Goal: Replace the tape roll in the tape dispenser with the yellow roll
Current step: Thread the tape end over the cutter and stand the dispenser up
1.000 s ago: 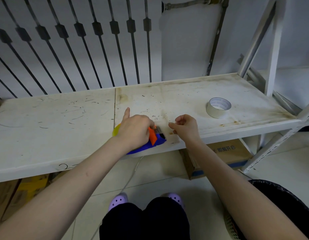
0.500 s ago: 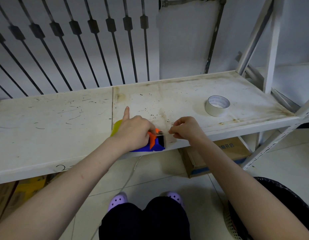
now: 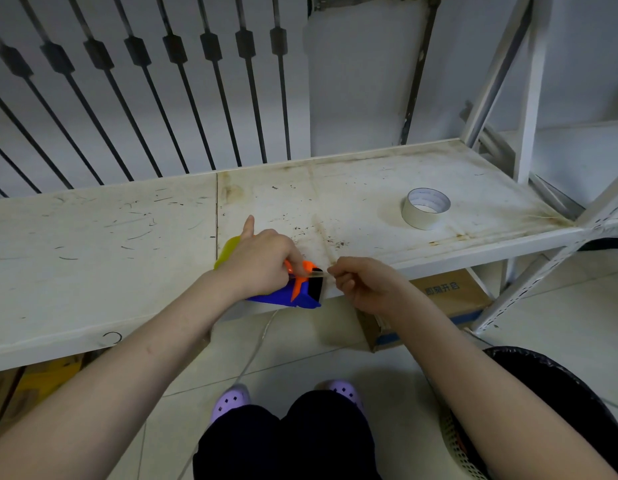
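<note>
Closest to me, my knees in black trousers (image 3: 287, 441) and my two lilac perforated clogs (image 3: 230, 401) sit over the pale tiled floor (image 3: 335, 344), with a black-lined mesh waste bin (image 3: 560, 403) at my right side. Just beyond, both my bare forearms reach up to the front edge of the scuffed, stained white metal shelf (image 3: 93, 271). My left hand (image 3: 259, 261) is closed over the blue plastic tape dispenser with the orange lever (image 3: 293, 292), which lies at the shelf's front lip and overhangs it a little; my index finger points away from me and my thumb presses down near the orange part. A sliver of the yellow tape roll (image 3: 228, 249) shows from under that hand, seated at the dispenser's far-left end. My right hand (image 3: 363, 282) is just beside the dispenser's black mouth, fingers curled, thumb and forefinger pinched together on a thin strip of tape (image 3: 321, 273) that runs level from the dispenser to my fingertips. The two hands are close, not touching. Under the shelf on the right stands a brown cardboard box with blue printing (image 3: 442, 299), and a thin white cable (image 3: 262, 337) trails across the floor. Farther back on the shelf, well apart from my hands to the right, a whitish roll of tape with a pale core (image 3: 425, 209) lies flat. Behind it all rise the dark metal railing bars (image 3: 210, 98) and the grey wall (image 3: 363, 81).
</note>
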